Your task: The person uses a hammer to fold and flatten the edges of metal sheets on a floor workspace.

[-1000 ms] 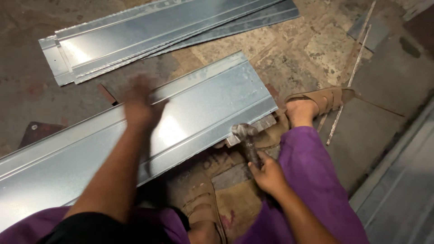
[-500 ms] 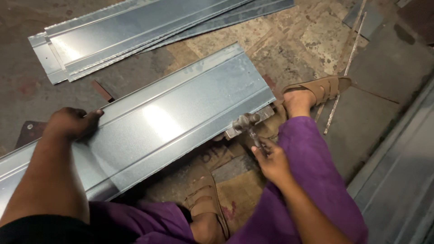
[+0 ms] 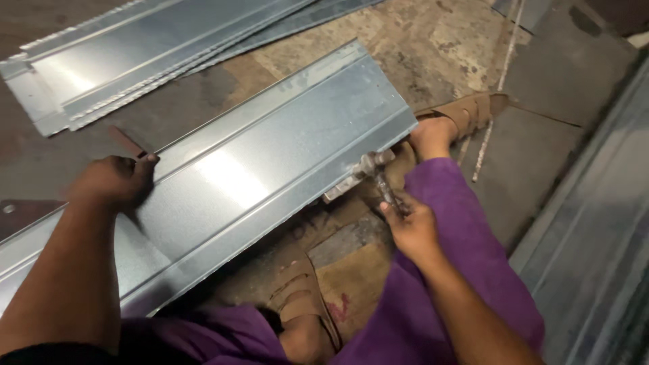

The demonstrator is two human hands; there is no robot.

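Your long, ribbed, galvanised steel panel (image 3: 270, 162) lies flat on the worn, stained floor (image 3: 433, 47), running diagonally from the lower left toward the upper centre. Its surface is grey and glossy, with a bright glare patch near the middle and raised folds along both long edges.

Your left hand (image 3: 115, 181) rests palm down on the far long edge of the panel, arm extended and nearly straight, fingers curled over the fold. It presses on the sheet rather than enclosing it.

Your right hand (image 3: 411, 226) is closed around the dark handle of a metal hammer (image 3: 375, 172), wrist bent upward, forearm coming in from the lower right. The hammer head sits at the near long edge of the panel, close to its right end; whether it touches the sheet cannot be told.

Just under that edge a small pale block (image 3: 341, 190) shows, partly hidden. You sit with purple trouser legs (image 3: 446, 270) on either side, your right foot in a brown strapped sandal (image 3: 466, 111) just beyond the panel's right end, the other sandalled foot (image 3: 297, 297) below the sheet.

A stack of similar grey steel panels (image 3: 135, 54) lies well apart at upper left. A thin pale rod (image 3: 497, 88) lies near the right foot.
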